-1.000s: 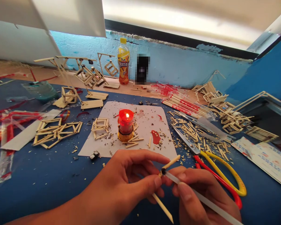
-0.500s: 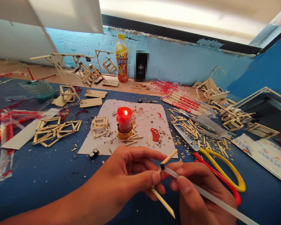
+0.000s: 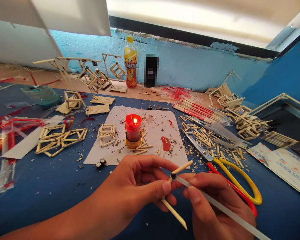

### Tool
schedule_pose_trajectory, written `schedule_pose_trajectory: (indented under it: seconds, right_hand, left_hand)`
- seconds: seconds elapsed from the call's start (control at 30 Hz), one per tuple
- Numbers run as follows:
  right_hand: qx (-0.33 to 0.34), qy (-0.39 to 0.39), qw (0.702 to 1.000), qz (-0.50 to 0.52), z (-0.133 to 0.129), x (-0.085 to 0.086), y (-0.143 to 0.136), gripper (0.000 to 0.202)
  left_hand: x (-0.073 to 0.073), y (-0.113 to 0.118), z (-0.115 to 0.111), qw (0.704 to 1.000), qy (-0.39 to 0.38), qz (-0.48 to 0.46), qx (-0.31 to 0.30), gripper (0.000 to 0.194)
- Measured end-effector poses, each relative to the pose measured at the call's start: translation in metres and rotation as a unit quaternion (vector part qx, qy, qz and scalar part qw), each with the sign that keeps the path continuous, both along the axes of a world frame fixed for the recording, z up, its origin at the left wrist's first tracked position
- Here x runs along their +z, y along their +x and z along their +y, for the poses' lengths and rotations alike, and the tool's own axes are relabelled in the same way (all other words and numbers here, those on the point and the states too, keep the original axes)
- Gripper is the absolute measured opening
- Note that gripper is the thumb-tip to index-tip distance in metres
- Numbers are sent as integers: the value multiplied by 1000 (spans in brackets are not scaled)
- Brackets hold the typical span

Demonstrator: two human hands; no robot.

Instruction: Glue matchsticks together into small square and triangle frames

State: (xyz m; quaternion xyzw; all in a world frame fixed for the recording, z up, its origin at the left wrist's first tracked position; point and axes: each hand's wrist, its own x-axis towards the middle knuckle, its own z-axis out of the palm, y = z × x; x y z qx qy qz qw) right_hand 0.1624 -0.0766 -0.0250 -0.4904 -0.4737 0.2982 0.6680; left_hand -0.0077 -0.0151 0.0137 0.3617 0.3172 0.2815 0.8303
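The site is a makeshift craft workspace; whether it lies within a home cannot be determined. The lit candle (image 3: 134,132) stands on a pale sheet (image 3: 150,159) strewn with scraps, over a blue tabletop (image 3: 65,183). Cut stick pieces (image 3: 202,135) and scissors (image 3: 210,158) lie to the candle's right, packaged sticks (image 3: 195,110) behind and to the right. An assembled stick frame (image 3: 62,141) sits to its left. Behind it are a drink bottle (image 3: 130,63) and a light-blue wall (image 3: 185,73), chipped along its upper edge.
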Motion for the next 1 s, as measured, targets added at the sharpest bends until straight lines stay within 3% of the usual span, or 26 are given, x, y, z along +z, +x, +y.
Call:
schedule_pose_trajectory:
  seconds: [0.4, 0.53, 0.7, 0.83, 1.0]
  right_hand:
    - [-59, 17, 989, -137, -2, 12, 0, 19]
    - [-63, 20, 977, -205, 2, 25, 1, 14]
    - [-11, 48, 951, -305, 19, 62, 10, 9]
    - [33, 77, 934, -347, 36, 88, 11, 12]
    - [80, 87, 932, -343, 70, 90, 1, 15]
  left_hand:
    - [-2, -1, 0, 1000, 16, -17, 4, 20]
    - [1, -2, 3, 999, 31, -38, 6, 19]
    - [23, -11, 8, 991, 108, -9, 72, 25]
    - [46, -26, 5, 955, 235, 94, 153, 44]
    - [53, -44, 6, 919, 270, 184, 220, 52]
